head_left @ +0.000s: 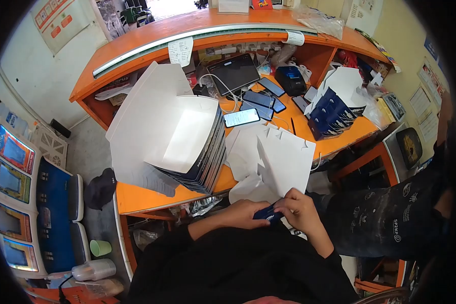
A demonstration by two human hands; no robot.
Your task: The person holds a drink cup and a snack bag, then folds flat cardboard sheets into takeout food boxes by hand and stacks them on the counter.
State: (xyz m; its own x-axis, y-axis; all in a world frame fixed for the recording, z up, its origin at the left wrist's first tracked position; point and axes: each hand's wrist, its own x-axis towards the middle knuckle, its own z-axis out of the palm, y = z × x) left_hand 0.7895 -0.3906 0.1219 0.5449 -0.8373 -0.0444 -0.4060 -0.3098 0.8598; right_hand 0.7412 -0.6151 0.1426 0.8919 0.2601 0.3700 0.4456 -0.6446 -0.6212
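Near the desk's front edge, my left hand [249, 215] is closed on the dark blue end of a folding carton [295, 157], whose white inside faces up. My right hand [298, 209] pinches the same blue part from the right, close to the left fingers. The carton's white panels spread out beyond both hands over the desk. To the left stands a tall stack of nested cartons [190, 134], white inside and dark blue outside. Another group of blue cartons with raised white flaps [334, 114] stands at the right of the desk.
Several phones, one with a lit screen [241, 117], lie behind the carton near a black tablet [233, 74] and a black card terminal [290, 80]. An orange counter ledge [213, 31] runs across the back. A person's dark-trousered leg [385, 215] is at the right.
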